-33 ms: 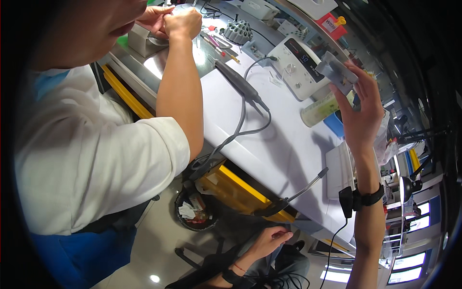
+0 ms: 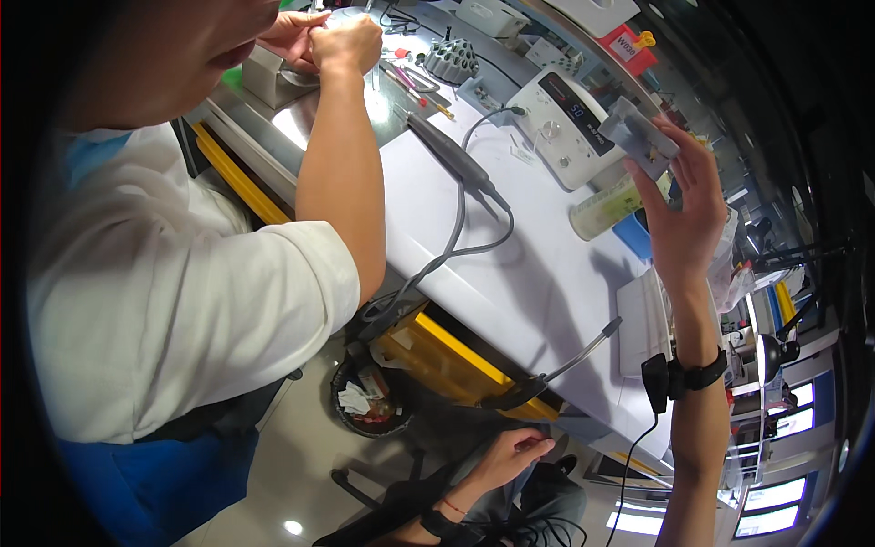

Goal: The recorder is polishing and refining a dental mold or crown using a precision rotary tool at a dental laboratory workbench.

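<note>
Raised over the right side of the bench, my right hand (image 2: 688, 205) grips a small clear plastic box (image 2: 638, 137) between thumb and fingers. Small dark and yellowish bits show through the box's wall; what they are is too small to tell. Behind the box stands a white control unit (image 2: 563, 128) with a lit display, and just below it a pale green cylindrical can (image 2: 602, 211) lies tilted. My left hand (image 2: 510, 459) rests low near my lap, away from the bench, its fingers loosely curled with nothing visible in them.
At the left a co-worker in a white shirt (image 2: 182, 301) works with both hands at the bench. A grey corded handpiece (image 2: 451, 155) lies on the white bench top (image 2: 510, 273). A metal tube on a flexible arm (image 2: 583, 351) stands at the bench edge, above a waste bin (image 2: 369, 401).
</note>
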Available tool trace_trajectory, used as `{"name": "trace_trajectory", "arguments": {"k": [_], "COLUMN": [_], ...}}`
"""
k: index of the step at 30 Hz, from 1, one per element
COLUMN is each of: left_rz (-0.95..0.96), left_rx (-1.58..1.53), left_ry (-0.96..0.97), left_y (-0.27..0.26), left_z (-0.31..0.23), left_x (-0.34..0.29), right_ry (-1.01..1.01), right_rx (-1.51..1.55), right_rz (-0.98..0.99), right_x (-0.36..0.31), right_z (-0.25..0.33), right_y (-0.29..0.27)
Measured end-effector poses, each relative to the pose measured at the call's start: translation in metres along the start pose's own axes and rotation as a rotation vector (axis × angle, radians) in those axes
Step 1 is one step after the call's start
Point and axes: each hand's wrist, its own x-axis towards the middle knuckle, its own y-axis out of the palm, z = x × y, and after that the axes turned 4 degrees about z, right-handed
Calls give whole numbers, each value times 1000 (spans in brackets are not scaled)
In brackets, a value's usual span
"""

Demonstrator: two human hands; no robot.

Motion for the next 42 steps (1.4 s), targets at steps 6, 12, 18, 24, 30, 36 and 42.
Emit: {"name": "trace_trajectory", "arguments": {"k": [6,12,18,24,30,36,42], "left_rz": [-1,-37,-38,-382,-613,-842,-961], "left_rx": [-17,-25,-9,1115,1710,1774,1949], "left_ry": [4,22,90,1171,1689,1579,1503], "left_y": [0,3,1,-24,-2,18,9], "left_z": [-3,-12,-20,-305,-378,-378,-428], "left_x": [0,-2,-7,104,105,113,117], "right_ry": [76,84,76,82,146,171,79], "right_rx": [222,190,138,102,63,-60,187], "right_rz": [-19,-23,-36,-36,-88,-76,-36], "right_x": [-3,-6,-6,-12,-16,-15,14], "right_z": [1,1,1,-3,-6,-3,3], "right_y": [5,7,9,6,7,7,17]}}
